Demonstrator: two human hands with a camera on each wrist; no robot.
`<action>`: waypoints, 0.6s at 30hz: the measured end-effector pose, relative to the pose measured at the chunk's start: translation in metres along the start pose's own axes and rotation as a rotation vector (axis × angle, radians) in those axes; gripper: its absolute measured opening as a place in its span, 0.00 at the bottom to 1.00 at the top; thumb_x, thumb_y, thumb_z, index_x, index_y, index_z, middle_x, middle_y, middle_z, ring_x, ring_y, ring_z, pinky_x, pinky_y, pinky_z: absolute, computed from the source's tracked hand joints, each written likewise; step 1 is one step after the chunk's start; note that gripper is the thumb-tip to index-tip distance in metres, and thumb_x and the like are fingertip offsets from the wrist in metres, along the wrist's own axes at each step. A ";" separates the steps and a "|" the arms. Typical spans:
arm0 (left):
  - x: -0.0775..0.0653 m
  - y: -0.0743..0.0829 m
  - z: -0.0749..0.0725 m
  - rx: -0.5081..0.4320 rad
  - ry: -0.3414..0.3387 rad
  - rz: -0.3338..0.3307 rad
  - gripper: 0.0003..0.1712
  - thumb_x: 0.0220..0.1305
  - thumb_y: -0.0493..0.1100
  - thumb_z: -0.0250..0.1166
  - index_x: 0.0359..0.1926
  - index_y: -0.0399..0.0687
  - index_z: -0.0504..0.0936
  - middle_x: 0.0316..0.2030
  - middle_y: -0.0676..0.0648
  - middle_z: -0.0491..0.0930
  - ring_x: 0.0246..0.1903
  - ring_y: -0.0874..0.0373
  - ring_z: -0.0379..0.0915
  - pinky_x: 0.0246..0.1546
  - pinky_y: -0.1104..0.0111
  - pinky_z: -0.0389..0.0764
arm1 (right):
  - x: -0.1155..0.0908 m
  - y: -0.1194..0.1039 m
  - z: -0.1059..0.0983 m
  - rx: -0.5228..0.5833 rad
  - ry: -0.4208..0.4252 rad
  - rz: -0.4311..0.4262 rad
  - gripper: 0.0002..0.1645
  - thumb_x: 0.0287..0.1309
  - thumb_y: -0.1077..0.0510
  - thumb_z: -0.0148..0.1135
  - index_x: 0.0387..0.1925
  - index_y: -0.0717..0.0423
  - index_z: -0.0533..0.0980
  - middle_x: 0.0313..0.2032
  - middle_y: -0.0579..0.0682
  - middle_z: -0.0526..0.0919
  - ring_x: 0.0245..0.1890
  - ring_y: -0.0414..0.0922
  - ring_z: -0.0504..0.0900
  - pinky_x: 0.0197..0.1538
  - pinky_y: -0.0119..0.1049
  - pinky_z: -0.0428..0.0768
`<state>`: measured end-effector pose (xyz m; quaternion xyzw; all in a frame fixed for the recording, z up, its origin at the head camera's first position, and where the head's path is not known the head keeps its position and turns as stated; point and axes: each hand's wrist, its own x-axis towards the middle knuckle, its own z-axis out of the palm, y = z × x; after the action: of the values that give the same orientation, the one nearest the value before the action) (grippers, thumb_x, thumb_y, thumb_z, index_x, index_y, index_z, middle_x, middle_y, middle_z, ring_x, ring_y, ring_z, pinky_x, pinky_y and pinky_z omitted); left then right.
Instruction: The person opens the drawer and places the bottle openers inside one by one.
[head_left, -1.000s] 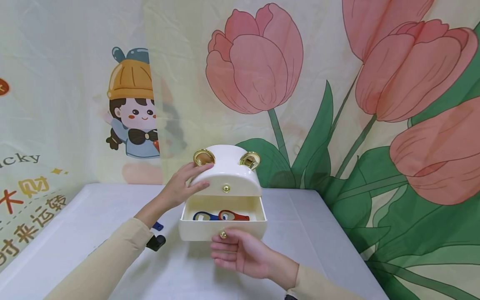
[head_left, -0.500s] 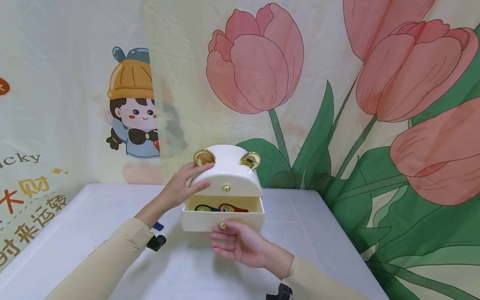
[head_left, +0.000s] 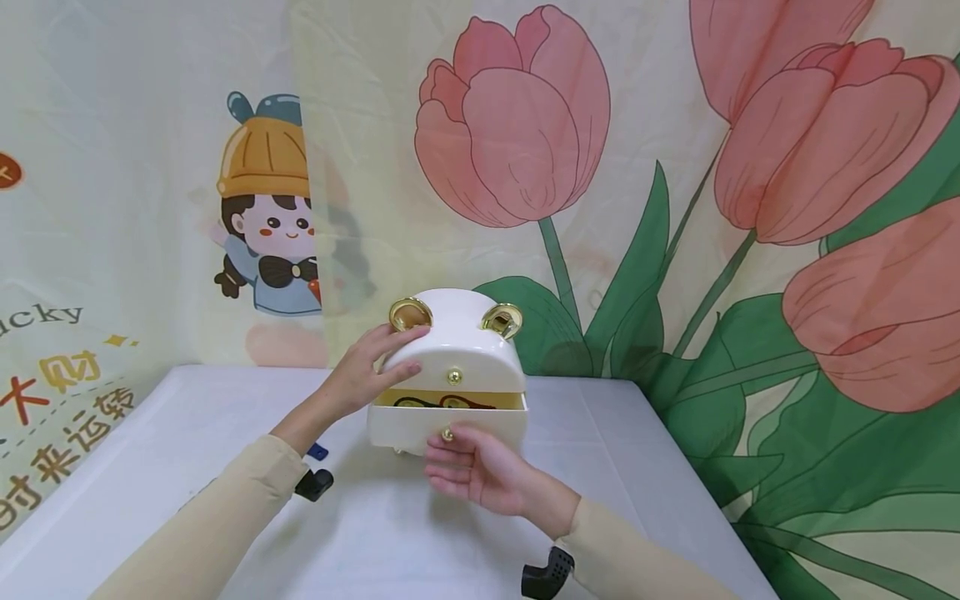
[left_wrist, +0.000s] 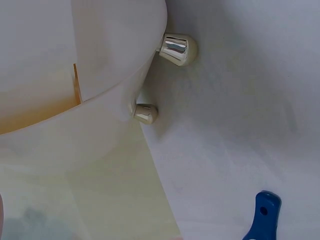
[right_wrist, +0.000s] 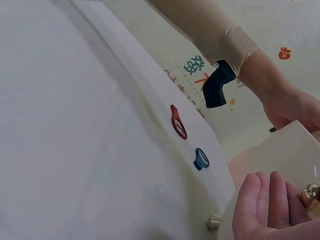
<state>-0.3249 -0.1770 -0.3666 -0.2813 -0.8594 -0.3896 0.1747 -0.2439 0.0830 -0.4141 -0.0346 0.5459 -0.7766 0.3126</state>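
Note:
A white box [head_left: 472, 312] with gold ring ears stands on the table. My left hand [head_left: 367, 371] rests on its upper left side, thumb on the front and fingers by the ear. My right hand [head_left: 487, 471] pinches the gold knob [head_left: 447, 434] of the lower drawer [head_left: 397, 425], which is partly pulled out. In the right wrist view the other fingers [right_wrist: 250, 202] stay extended beside the knob. Within the drawer lie a blue ring-headed tool [head_left: 412, 403] and a red one [head_left: 461, 403], mostly hidden by the drawer front.
On the table [right_wrist: 75, 125], left of the box, lie a red ring-headed tool [right_wrist: 179, 124] and a blue one [right_wrist: 201, 159]. Short gold feet [left_wrist: 180, 49] support the box. A printed tulip cloth [head_left: 517, 142] hangs behind the table.
My right hand has pushed the lower drawer inward, away from me, so less of its inside and the two tools shows. My left hand has stayed on the box.

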 end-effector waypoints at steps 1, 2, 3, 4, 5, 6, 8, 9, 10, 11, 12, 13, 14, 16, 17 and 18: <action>0.000 0.000 0.000 0.001 0.000 0.002 0.33 0.72 0.56 0.70 0.76 0.70 0.74 0.70 0.47 0.73 0.68 0.46 0.67 0.67 0.38 0.69 | 0.001 -0.001 -0.001 -0.001 0.001 -0.002 0.29 0.78 0.44 0.55 0.62 0.64 0.79 0.60 0.62 0.85 0.56 0.53 0.87 0.67 0.49 0.80; 0.000 0.000 0.000 0.003 0.000 0.005 0.33 0.73 0.56 0.70 0.76 0.69 0.74 0.71 0.47 0.73 0.68 0.46 0.67 0.67 0.38 0.69 | 0.002 -0.001 -0.001 -0.003 0.001 -0.004 0.29 0.78 0.44 0.55 0.62 0.64 0.79 0.62 0.63 0.84 0.56 0.53 0.87 0.67 0.49 0.80; 0.000 0.001 0.000 0.002 -0.001 0.007 0.33 0.73 0.56 0.70 0.76 0.69 0.74 0.71 0.46 0.73 0.69 0.45 0.67 0.67 0.37 0.69 | 0.004 -0.002 -0.002 -0.004 0.002 -0.004 0.30 0.78 0.44 0.54 0.62 0.64 0.79 0.63 0.64 0.83 0.56 0.53 0.87 0.67 0.49 0.80; 0.000 0.001 0.000 0.003 -0.001 0.007 0.33 0.73 0.56 0.70 0.76 0.69 0.74 0.72 0.46 0.72 0.69 0.45 0.67 0.67 0.37 0.68 | 0.005 -0.002 -0.002 -0.005 0.002 -0.005 0.30 0.78 0.44 0.54 0.63 0.65 0.78 0.64 0.64 0.82 0.56 0.52 0.87 0.68 0.49 0.80; 0.000 0.001 0.000 0.004 -0.001 0.007 0.33 0.73 0.56 0.70 0.76 0.68 0.74 0.72 0.46 0.72 0.69 0.45 0.66 0.67 0.36 0.68 | 0.006 -0.003 -0.002 -0.007 0.001 -0.006 0.30 0.79 0.44 0.54 0.63 0.65 0.78 0.65 0.65 0.81 0.56 0.52 0.87 0.68 0.49 0.79; 0.000 0.001 -0.001 0.002 -0.001 0.008 0.33 0.73 0.56 0.70 0.76 0.68 0.74 0.72 0.46 0.72 0.69 0.45 0.66 0.67 0.36 0.68 | 0.007 -0.003 -0.003 -0.010 0.000 -0.007 0.30 0.79 0.44 0.54 0.63 0.65 0.78 0.65 0.65 0.80 0.56 0.52 0.87 0.68 0.49 0.79; 0.000 0.001 -0.001 0.002 -0.002 0.012 0.34 0.73 0.55 0.69 0.76 0.68 0.74 0.72 0.46 0.72 0.69 0.45 0.66 0.67 0.37 0.68 | 0.008 -0.004 -0.003 -0.011 0.000 -0.007 0.31 0.79 0.44 0.53 0.64 0.65 0.77 0.66 0.65 0.80 0.57 0.52 0.87 0.68 0.49 0.79; 0.000 0.001 -0.001 0.001 -0.002 0.011 0.34 0.73 0.55 0.70 0.76 0.68 0.74 0.72 0.46 0.72 0.70 0.45 0.66 0.67 0.37 0.68 | 0.009 -0.005 -0.003 -0.010 0.001 -0.006 0.31 0.79 0.44 0.53 0.64 0.65 0.77 0.65 0.65 0.81 0.57 0.52 0.87 0.68 0.49 0.79; 0.000 0.001 -0.001 0.003 -0.003 0.011 0.34 0.73 0.56 0.70 0.77 0.68 0.74 0.72 0.46 0.72 0.69 0.45 0.66 0.67 0.36 0.68 | 0.010 -0.005 -0.004 -0.012 0.001 -0.007 0.31 0.79 0.44 0.53 0.64 0.66 0.77 0.64 0.64 0.82 0.57 0.52 0.87 0.68 0.49 0.79; 0.000 0.001 -0.001 0.004 -0.003 0.010 0.34 0.73 0.56 0.70 0.77 0.69 0.73 0.72 0.46 0.72 0.69 0.45 0.66 0.67 0.37 0.68 | 0.011 -0.006 -0.004 -0.012 0.002 -0.007 0.31 0.79 0.44 0.53 0.64 0.66 0.77 0.63 0.63 0.83 0.56 0.52 0.87 0.68 0.49 0.79; 0.000 0.001 -0.001 0.002 -0.004 0.008 0.34 0.73 0.56 0.70 0.77 0.69 0.73 0.72 0.46 0.72 0.69 0.45 0.66 0.67 0.37 0.68 | 0.012 -0.006 -0.005 -0.012 0.002 -0.008 0.31 0.80 0.44 0.52 0.64 0.66 0.77 0.61 0.62 0.84 0.56 0.52 0.87 0.68 0.49 0.79; 0.000 0.001 -0.001 0.003 -0.005 0.007 0.34 0.73 0.56 0.70 0.77 0.69 0.73 0.72 0.46 0.72 0.69 0.46 0.66 0.67 0.37 0.68 | 0.014 -0.006 -0.005 -0.012 0.003 -0.007 0.30 0.80 0.44 0.52 0.64 0.65 0.77 0.60 0.61 0.85 0.56 0.52 0.87 0.68 0.49 0.79; 0.000 0.001 -0.001 0.005 -0.005 0.006 0.34 0.73 0.56 0.70 0.77 0.69 0.73 0.72 0.46 0.72 0.69 0.46 0.66 0.67 0.37 0.68 | 0.014 -0.007 -0.006 -0.015 0.004 -0.011 0.30 0.80 0.44 0.52 0.64 0.66 0.77 0.58 0.59 0.86 0.56 0.52 0.87 0.68 0.49 0.79; 0.000 0.001 0.000 0.004 -0.006 0.005 0.34 0.73 0.56 0.70 0.77 0.70 0.73 0.72 0.47 0.72 0.69 0.46 0.66 0.67 0.37 0.68 | 0.016 -0.007 -0.006 -0.016 0.005 -0.013 0.30 0.80 0.44 0.52 0.64 0.65 0.77 0.56 0.57 0.87 0.58 0.54 0.86 0.68 0.49 0.80; 0.000 0.001 0.000 0.001 -0.006 0.003 0.34 0.72 0.56 0.70 0.76 0.70 0.74 0.72 0.47 0.72 0.69 0.46 0.66 0.67 0.37 0.68 | 0.016 -0.008 -0.006 -0.017 0.008 -0.014 0.30 0.80 0.44 0.52 0.64 0.65 0.77 0.55 0.56 0.88 0.60 0.55 0.85 0.68 0.49 0.80; 0.000 0.001 -0.001 -0.002 -0.007 0.001 0.34 0.72 0.56 0.70 0.76 0.70 0.74 0.72 0.47 0.72 0.70 0.46 0.66 0.67 0.37 0.68 | 0.017 -0.008 -0.006 -0.017 0.010 -0.015 0.30 0.80 0.44 0.52 0.64 0.65 0.77 0.55 0.56 0.88 0.62 0.56 0.84 0.68 0.49 0.80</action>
<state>-0.3240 -0.1768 -0.3653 -0.2832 -0.8594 -0.3894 0.1718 -0.2634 0.0808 -0.4144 -0.0376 0.5540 -0.7743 0.3037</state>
